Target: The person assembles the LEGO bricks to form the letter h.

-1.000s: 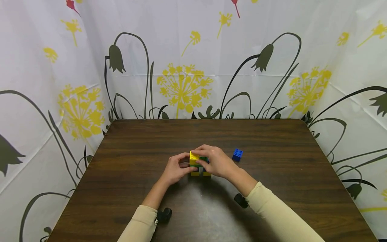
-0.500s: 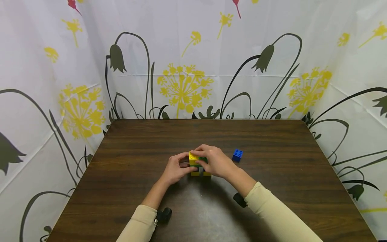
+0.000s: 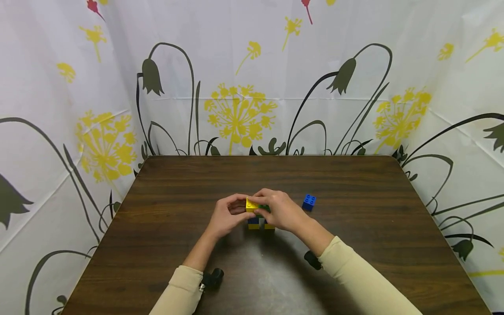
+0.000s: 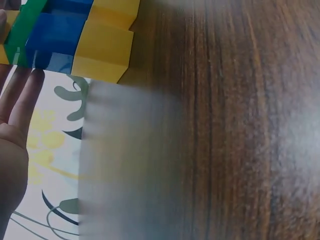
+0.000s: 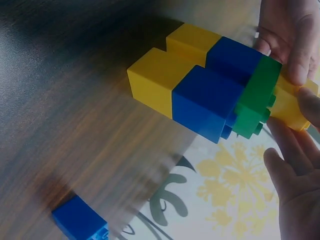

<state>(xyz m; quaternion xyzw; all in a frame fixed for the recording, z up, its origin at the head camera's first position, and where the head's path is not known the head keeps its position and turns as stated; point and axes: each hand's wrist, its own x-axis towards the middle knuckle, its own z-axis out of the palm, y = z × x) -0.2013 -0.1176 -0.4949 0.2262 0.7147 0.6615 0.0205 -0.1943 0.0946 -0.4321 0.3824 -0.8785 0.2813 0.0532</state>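
Observation:
A stack of toy building bricks stands upright near the table's middle. It has two yellow bricks (image 5: pixel 161 82) at the bottom, two blue bricks (image 5: pixel 202 102) on them, and a green brick (image 5: pixel 257 97) bridging both. On the green brick's left end sits a single yellow brick (image 3: pixel 252 204). My left hand (image 3: pixel 225 216) holds this top brick from the left, thumb in front and fingers behind. From the right, my right hand (image 3: pixel 285 212) pinches the same brick between thumb and fingertips, covering much of the green one.
A loose blue brick (image 3: pixel 309 202) lies right of the stack, behind my right hand. The dark wooden table (image 3: pixel 189 175) ends at a flower-printed curtain (image 3: pixel 244 57). A black wrist camera (image 3: pixel 214 279) sits on my left cuff.
My left hand has shifted slightly up and left, its thumb rising from the blue layer to the top yellow brick. The right hand and stack stay put.

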